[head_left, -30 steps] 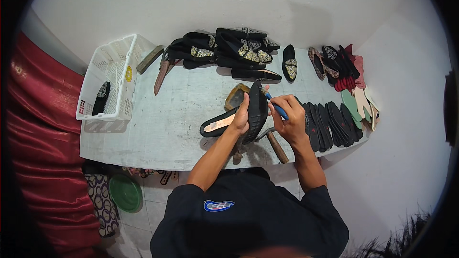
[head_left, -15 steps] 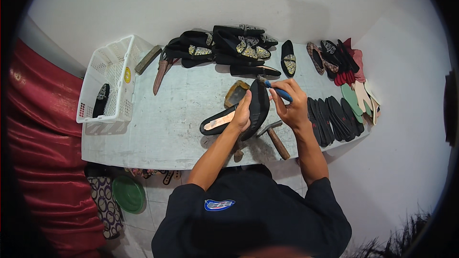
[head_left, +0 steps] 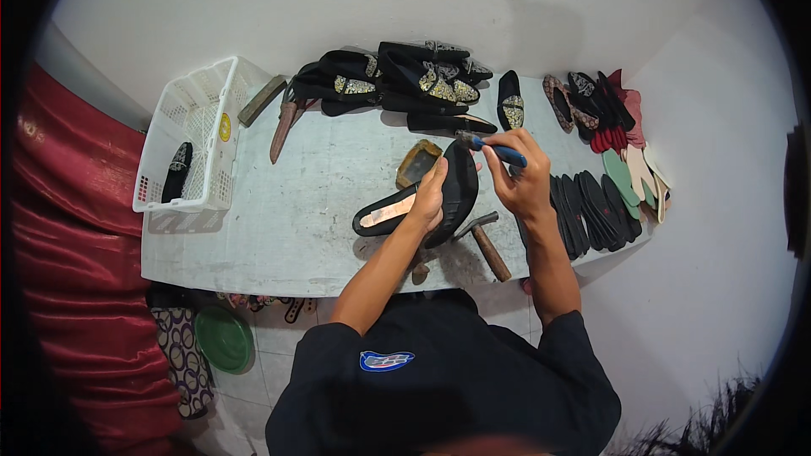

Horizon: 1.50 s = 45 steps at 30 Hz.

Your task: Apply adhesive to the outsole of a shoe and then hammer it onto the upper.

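R hand (head_left: 527, 189) higher vs. before – curled rnd blue-hdl brush (head_left: 508, 154).

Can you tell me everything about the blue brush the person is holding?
The brush has a smooth blue handle, perhaps plastic, and a short, dark greyish-brown head that looks dirty. The person's right hand grips the handle with thumb and fingers. It is held up over the pale table, slanting, its head pointing left and a little up in the picture, at the tip of a black shoe. Whether they touch is too small to tell.
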{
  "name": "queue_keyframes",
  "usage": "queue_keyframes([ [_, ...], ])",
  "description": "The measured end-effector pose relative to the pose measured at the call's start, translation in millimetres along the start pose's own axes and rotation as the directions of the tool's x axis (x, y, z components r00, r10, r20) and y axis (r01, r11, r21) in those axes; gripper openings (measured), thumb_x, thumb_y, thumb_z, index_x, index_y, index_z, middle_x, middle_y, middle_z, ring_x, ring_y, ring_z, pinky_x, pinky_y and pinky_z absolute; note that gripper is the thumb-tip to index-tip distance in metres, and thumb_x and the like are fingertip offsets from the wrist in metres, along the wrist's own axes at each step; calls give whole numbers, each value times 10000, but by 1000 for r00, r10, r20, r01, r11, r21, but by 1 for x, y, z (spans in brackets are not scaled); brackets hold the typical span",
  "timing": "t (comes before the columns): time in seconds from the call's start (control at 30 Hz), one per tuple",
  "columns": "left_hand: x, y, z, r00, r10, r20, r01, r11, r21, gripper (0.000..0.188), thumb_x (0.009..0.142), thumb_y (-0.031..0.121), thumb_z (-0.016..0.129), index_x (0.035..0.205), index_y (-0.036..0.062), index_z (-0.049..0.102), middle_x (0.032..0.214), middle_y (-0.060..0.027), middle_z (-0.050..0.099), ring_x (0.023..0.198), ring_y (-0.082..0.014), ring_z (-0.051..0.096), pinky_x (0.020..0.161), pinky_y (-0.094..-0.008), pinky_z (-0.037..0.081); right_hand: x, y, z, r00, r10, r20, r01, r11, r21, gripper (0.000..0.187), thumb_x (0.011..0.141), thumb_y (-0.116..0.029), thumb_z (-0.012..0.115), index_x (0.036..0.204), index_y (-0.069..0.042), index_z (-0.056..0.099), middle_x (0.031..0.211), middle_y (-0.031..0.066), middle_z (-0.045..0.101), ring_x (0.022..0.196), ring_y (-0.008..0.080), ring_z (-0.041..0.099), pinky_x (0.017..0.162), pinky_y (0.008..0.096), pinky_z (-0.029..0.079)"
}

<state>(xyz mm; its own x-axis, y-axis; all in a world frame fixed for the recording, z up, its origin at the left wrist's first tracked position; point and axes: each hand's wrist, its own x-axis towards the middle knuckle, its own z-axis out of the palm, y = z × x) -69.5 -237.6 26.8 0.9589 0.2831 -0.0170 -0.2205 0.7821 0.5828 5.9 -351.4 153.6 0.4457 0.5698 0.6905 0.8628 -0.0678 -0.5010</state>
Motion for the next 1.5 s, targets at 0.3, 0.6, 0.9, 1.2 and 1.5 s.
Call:
queue_keyframes([
  [0.3, 10, -9, -13, 998, 26, 54, -26, 1000, 2, 506, 1035, 386, 376, 1356, 1, 443, 1275, -110, 575, 1153, -213, 587, 931, -326, 524, -3, 20, 6, 1000, 7, -26, -9, 999, -44, 91, 820, 26, 666, 906, 6, 645, 836, 134, 626, 720, 265, 639, 657, 324, 491],
  [0.6, 6, -4, -6, 999, 10, 47, -12, 999, 40, 483, 1052, 359, 329, 1331, -12, 461, 1208, -151, 609, 1086, -216, 623, 912, -299, 521, 3, 24, 3, 992, 126, 17, -127, 981, 149, 60, 832, 4, 670, 877, 29, 639, 815, 89, 628, 720, 161, 613, 650, 269, 466],
  [0.9, 7, -7, -4, 1000, 12, 23, -12, 1000, 10, 479, 1053, 347, 327, 1335, -21, 447, 1263, -148, 580, 1107, -240, 617, 916, -324, 529, 4, 44, 2, 961, 230, -155, -193, 955, 223, 65, 854, -16, 666, 888, 34, 643, 820, 69, 612, 724, 121, 597, 660, 243, 469],
  [1.2, 6, -7, -8, 1000, -25, 2, 24, 994, 111, 500, 1041, 379, 356, 1308, -27, 476, 1205, -143, 614, 1047, -205, 639, 872, -336, 556, -9, 20, -3, 999, 50, 1, -49, 995, 84, 32, 830, 28, 642, 834, 21, 612, 785, 106, 591, 676, 212, 642, 605, 299, 491],
  [1.5, 15, -23, -25, 997, 34, -66, -22, 985, 173, 457, 1025, 368, 429, 1224, -25, 552, 1094, -112, 649, 913, -175, 674, 784, -297, 572, -7, 20, -13, 992, 121, -14, -120, 990, 75, 65, 806, 2, 663, 839, 16, 609, 783, 126, 598, 675, 264, 619, 626, 325, 472],
])
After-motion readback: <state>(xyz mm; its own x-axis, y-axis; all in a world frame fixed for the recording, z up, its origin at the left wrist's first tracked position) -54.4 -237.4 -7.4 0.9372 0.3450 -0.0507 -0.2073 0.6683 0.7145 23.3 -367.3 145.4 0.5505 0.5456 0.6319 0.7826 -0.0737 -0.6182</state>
